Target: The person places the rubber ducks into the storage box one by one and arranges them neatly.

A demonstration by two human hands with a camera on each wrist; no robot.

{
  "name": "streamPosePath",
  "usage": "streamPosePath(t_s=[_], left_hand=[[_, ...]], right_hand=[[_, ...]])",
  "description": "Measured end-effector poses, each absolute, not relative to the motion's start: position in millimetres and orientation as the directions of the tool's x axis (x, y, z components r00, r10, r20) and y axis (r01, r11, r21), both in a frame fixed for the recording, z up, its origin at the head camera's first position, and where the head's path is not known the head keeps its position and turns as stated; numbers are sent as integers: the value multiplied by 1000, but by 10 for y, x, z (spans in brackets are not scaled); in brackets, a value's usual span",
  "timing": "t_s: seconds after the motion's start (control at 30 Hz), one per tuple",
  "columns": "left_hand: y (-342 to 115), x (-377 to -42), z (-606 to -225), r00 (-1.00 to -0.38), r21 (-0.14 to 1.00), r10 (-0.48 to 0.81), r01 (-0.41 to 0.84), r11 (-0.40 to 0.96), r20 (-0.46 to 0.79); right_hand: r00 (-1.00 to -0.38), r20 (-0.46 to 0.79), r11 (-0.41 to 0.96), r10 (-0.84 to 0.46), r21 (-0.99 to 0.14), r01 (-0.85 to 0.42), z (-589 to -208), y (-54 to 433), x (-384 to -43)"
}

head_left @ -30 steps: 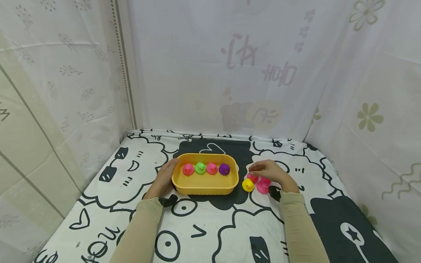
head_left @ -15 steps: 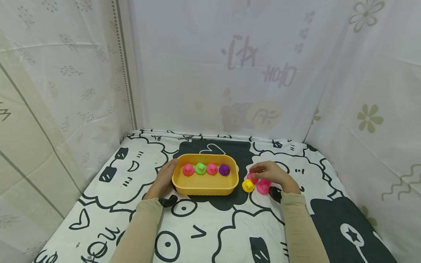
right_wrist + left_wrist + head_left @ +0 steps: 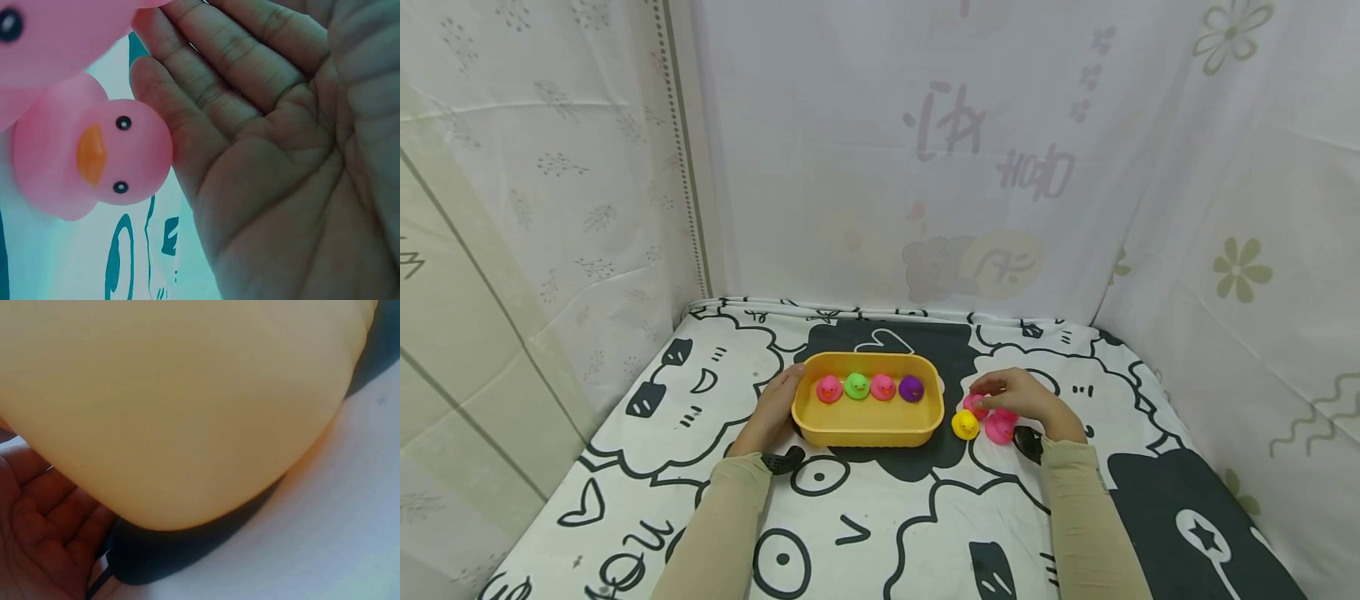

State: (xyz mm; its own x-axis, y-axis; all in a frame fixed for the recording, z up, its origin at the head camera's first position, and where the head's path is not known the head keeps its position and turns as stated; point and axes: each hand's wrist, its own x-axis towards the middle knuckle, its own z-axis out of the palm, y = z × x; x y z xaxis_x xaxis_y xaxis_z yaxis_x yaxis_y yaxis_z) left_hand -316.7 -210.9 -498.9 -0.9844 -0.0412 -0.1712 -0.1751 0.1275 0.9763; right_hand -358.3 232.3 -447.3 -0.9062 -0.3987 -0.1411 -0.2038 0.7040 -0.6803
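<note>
My left hand (image 3: 777, 404) grips the left end of a yellow plastic tray (image 3: 868, 437). In the left wrist view its fingers (image 3: 69, 519) go out of sight behind the tray's wall (image 3: 187, 425). On the right, the fingertips of my right hand (image 3: 1018, 396) pinch a pink rubber duck (image 3: 974, 407). A second pink duck (image 3: 128, 150) lies beside the little finger in the right wrist view. Close by on the cloth are a yellow duck (image 3: 966, 425) and another pink duck (image 3: 1000, 427).
Inside the tray, a pink duck (image 3: 829, 388), a green duck (image 3: 857, 386), another pink duck (image 3: 883, 387) and a purple duck (image 3: 912, 388) stand in a row. A black-and-white patterned cloth (image 3: 850, 508) covers the surface. Pale curtains (image 3: 865, 167) hang at the back and sides.
The right hand's fingertips have come down slightly onto the pink duck. The left hand, the tray and the ducks stay where they were.
</note>
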Motion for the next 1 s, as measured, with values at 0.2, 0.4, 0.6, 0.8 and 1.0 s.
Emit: streamPosePath(t_s=[0.2,0.4,0.6,0.8,1.0], left_hand=[[-2104,-3170,-4996,-985,978,-38,-172,121,-169],[-2108,-3168,-4993,-985,977,-37,-173,121,-170],[-2118,-3157,-4990,-985,977,-36,-172,125,-169],[-2122,-3151,-4981,-984,976,-40,-177,125,-173],[-2110,-3156,-4974,-984,976,-36,-180,125,-176]], right_hand=[[-914,-147,719,-378,-668,-190,-4455,2329,-3567],[-919,-175,743,-353,-650,-161,-4485,2337,-3572],[-917,-171,746,-360,-643,-172,-4485,2331,-3562],[-913,-138,734,-383,-646,-210,-4467,2317,-3558],[-920,-125,720,-371,-665,-199,-4478,2315,-3560]])
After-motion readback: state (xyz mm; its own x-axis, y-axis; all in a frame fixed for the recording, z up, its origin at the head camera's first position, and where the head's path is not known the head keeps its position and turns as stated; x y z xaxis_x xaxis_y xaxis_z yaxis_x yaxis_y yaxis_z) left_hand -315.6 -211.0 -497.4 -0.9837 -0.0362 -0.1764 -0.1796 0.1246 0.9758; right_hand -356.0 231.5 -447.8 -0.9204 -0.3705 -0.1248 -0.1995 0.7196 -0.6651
